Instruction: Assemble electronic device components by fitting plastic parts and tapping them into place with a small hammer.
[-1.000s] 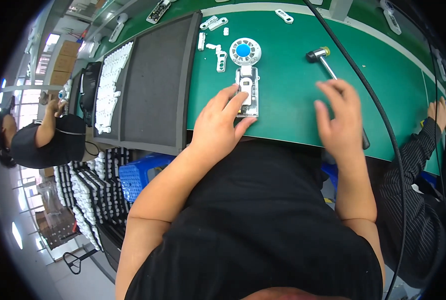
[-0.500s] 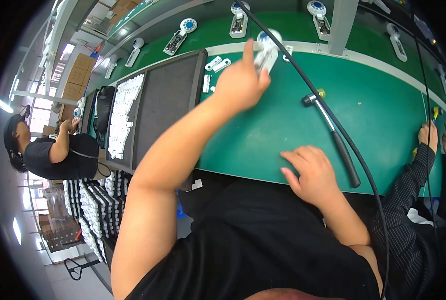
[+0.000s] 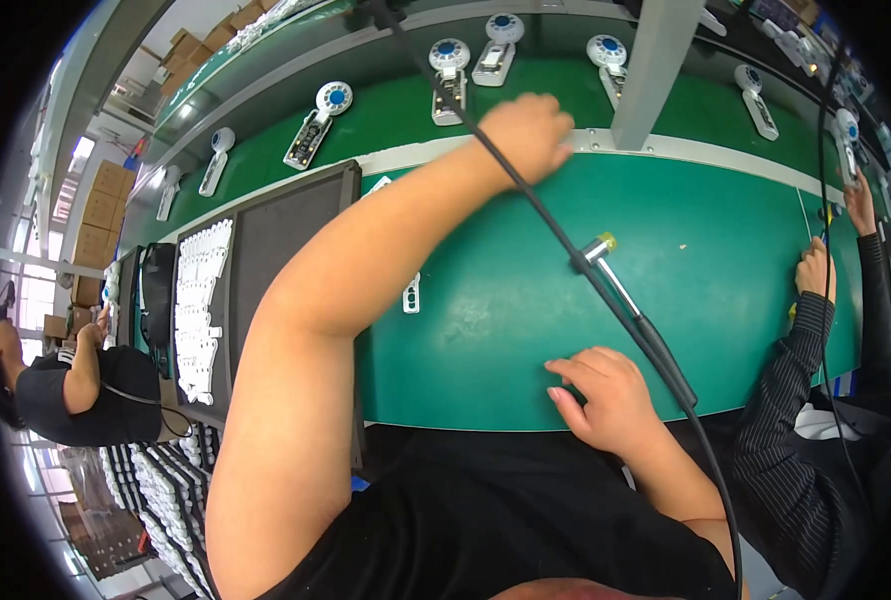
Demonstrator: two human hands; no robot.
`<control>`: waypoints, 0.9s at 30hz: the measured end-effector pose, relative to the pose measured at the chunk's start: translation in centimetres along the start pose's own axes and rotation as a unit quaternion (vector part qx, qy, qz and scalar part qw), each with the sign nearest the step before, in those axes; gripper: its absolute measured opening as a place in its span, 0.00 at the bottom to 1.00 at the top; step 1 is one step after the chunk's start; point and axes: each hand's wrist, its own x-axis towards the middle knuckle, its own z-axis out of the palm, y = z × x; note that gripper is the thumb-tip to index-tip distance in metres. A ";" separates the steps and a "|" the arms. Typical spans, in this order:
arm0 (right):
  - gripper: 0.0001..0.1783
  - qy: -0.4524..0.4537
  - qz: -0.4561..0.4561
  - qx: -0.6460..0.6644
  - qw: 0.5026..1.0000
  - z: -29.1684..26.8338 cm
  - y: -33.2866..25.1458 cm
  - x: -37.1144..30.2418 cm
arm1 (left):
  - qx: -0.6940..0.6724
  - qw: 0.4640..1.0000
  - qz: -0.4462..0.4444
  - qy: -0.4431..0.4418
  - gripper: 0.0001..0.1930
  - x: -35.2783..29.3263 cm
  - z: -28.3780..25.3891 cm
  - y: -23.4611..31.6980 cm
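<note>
My left hand (image 3: 528, 135) is at the table's far rail, its arm stretched out and its fingers curled. Whatever is beneath the fingers is hidden. Just beyond it, on the green strip, lies a white handheld device (image 3: 496, 50) with a round blue-patterned head. Beside that device is a similar one (image 3: 448, 85) with its inner parts exposed. My right hand (image 3: 611, 400) rests near the table's front edge, fingers apart and holding nothing. A mallet (image 3: 621, 285) with a yellow-ended head and black grip lies farther in.
A black cable (image 3: 526, 190) hangs across the view, over the mallet. At left stands a dark tray (image 3: 291, 230) beside rows of white parts (image 3: 201, 310). A small white part (image 3: 412, 293) lies near my left forearm. Co-workers sit at both sides; a striped sleeve (image 3: 781, 370) reaches in at right.
The white device that was in my left hand now lies on the green strip beyond the rail. My left hand is off it and curled at the rail. The view has shifted.
</note>
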 end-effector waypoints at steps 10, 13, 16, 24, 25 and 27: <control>0.16 -0.002 0.000 -0.006 1.000 0.2 0.1 -0.1 | -0.022 0.956 -0.175 -0.236 0.25 -7.2 -8.6 -2.8; 0.15 -0.010 0.012 -0.015 1.000 0.1 -0.3 0.0 | -0.012 0.946 -0.302 -0.114 0.40 -4.0 -6.2 -5.4; 0.14 -0.021 0.005 -0.011 1.000 0.3 -0.4 0.2 | -0.045 0.919 -0.369 -0.128 0.45 -0.7 -2.5 -6.2; 0.32 0.078 0.177 0.251 0.948 0.3 0.7 -0.8 | -0.105 0.955 -0.261 -0.099 0.46 -10.2 -11.7 3.5; 0.34 0.094 0.173 0.269 0.943 0.2 0.2 0.2 | -0.117 0.957 -0.247 -0.101 0.46 -13.2 -13.8 6.3; 0.37 0.092 0.164 0.298 0.936 -0.3 -0.7 2.5 | -0.138 0.962 -0.202 -0.124 0.48 -17.8 -16.9 11.2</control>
